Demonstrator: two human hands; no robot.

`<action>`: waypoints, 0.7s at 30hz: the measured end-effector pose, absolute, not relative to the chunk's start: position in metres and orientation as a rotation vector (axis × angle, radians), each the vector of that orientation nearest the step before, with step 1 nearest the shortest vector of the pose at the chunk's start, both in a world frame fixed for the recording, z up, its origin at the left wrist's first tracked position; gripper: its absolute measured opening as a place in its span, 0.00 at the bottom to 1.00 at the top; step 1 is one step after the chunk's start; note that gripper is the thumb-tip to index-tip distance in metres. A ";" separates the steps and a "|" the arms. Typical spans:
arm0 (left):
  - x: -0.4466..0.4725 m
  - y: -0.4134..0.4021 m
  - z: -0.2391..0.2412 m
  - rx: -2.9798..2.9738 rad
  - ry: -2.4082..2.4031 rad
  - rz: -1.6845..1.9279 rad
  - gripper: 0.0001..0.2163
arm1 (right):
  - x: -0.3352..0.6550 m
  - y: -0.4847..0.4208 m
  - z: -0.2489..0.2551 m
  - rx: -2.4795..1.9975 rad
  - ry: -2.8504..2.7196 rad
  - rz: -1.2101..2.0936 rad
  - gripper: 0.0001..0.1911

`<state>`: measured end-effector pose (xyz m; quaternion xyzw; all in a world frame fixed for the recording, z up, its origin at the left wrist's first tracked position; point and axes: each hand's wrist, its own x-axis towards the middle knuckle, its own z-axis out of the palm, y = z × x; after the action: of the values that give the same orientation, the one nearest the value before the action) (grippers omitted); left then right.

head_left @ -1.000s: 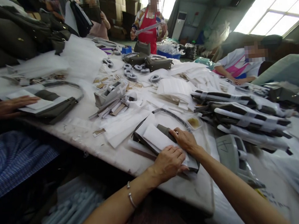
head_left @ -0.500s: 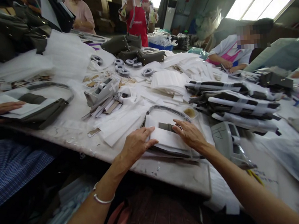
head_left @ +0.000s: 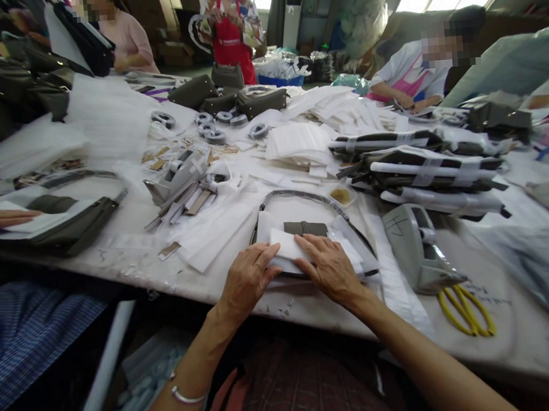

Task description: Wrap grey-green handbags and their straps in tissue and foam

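A grey handbag (head_left: 305,228) lies flat at the table's near edge, covered with white paper (head_left: 287,247), its curved strap (head_left: 297,197) arching behind it. My left hand (head_left: 248,277) rests on the left side of the paper, fingers stretched forward and pressing down. On the right side my right hand (head_left: 327,268) lies flat, fingers spread. Neither hand holds anything. A silver bangle (head_left: 185,397) sits on my left wrist.
A grey tape dispenser (head_left: 416,248) and yellow-handled scissors (head_left: 467,307) lie to the right. Wrapped bags (head_left: 424,178) are stacked behind them. Another dispenser (head_left: 174,175) and paper sheets (head_left: 214,229) lie left. A co-worker's hand (head_left: 0,218) presses another bag (head_left: 74,224) at far left. Other people work across the table.
Both hands have drawn together and nearer the table edge on the paper-covered bag. The camera has tilted, bringing the scissors into view.
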<state>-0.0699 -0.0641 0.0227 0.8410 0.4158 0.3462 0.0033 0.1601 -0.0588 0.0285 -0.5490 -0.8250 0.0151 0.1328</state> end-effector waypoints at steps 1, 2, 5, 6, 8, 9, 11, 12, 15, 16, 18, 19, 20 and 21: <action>-0.072 -0.067 0.020 2.647 1.300 1.091 0.17 | 0.159 -0.059 0.028 -1.597 -2.401 0.029 0.27; -0.073 -0.069 0.016 2.655 1.309 1.092 0.17 | 0.158 -0.060 0.028 -1.592 -2.412 0.021 0.26; -0.074 -0.071 0.003 2.649 1.390 1.087 0.14 | 0.155 -0.062 0.028 -1.546 -2.446 0.016 0.26; -0.074 -0.071 -0.001 2.641 1.423 1.090 0.14 | 0.153 -0.062 0.027 -1.519 -2.461 0.016 0.27; -0.073 -0.071 -0.009 2.633 1.464 1.094 0.13 | 0.150 -0.063 0.027 -1.458 -2.504 0.025 0.30; -0.072 -0.071 -0.011 2.635 1.468 1.095 0.13 | 0.148 -0.063 0.026 -1.433 -2.530 0.038 0.31; -0.073 -0.072 -0.011 2.654 1.462 1.073 0.14 | 0.147 -0.064 0.026 -1.398 -2.576 0.078 0.31; -0.074 -0.073 -0.009 2.672 1.457 1.044 0.14 | 0.147 -0.063 0.026 -1.385 -2.592 0.102 0.31; -0.075 -0.074 0.008 2.739 1.474 0.937 0.14 | 0.153 -0.061 0.027 -1.308 -2.649 0.174 0.33; -0.074 -0.073 0.015 2.768 1.471 0.903 0.14 | 0.156 -0.060 0.027 -1.276 -2.672 0.187 0.34; -0.071 -0.071 0.026 2.832 1.411 0.838 0.12 | 0.159 -0.059 0.027 -1.235 -2.709 0.183 0.36; -0.069 -0.069 0.029 2.862 1.354 0.802 0.10 | 0.159 -0.059 0.026 -1.229 -2.721 0.168 0.36; -0.067 -0.067 0.029 2.886 1.290 0.766 0.08 | 0.158 -0.060 0.025 -1.234 -2.727 0.146 0.34; -0.066 -0.065 0.028 2.899 1.238 0.740 0.07 | 0.157 -0.060 0.023 -1.249 -2.725 0.121 0.32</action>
<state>-0.0657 -0.0654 0.0283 0.8943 0.3818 0.2284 -0.0481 0.1569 -0.0605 0.0230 -0.4153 -0.9060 0.0402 0.0709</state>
